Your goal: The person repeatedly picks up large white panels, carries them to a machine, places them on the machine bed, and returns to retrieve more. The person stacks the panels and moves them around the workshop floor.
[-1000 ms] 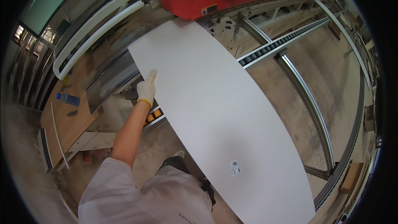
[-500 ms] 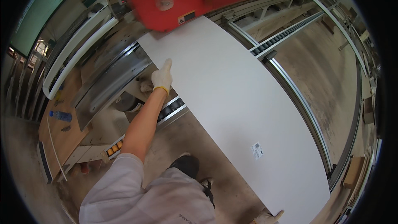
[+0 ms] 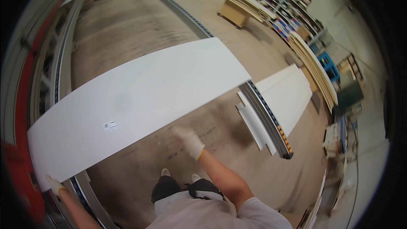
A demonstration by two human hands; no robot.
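A long white panel (image 3: pixel 161 80) lies across roller rails, with a small printed label (image 3: pixel 111 126) stuck on its top. At the panel's near left corner, my left hand (image 3: pixel 55 185), in a pale work glove, grips the edge with the thumb on top; the fingers below are hidden. My right hand (image 3: pixel 188 141), gloved with a yellow cuff, is over the floor just off the panel's near long edge. Motion blurs its fingers, so their pose cannot be made out.
Red machinery (image 3: pixel 19 178) stands at the left end of the panel. A roller rail (image 3: pixel 269 116) juts toward me on the right, beside more white panels (image 3: pixel 286 95). Stacked boards (image 3: pixel 316 70) and shelving (image 3: pixel 292 12) line the far right.
The view has swung right, bringing the rails and stacks there into sight. My left hand is still at the panel's machine end; my right hand is now off its edge.
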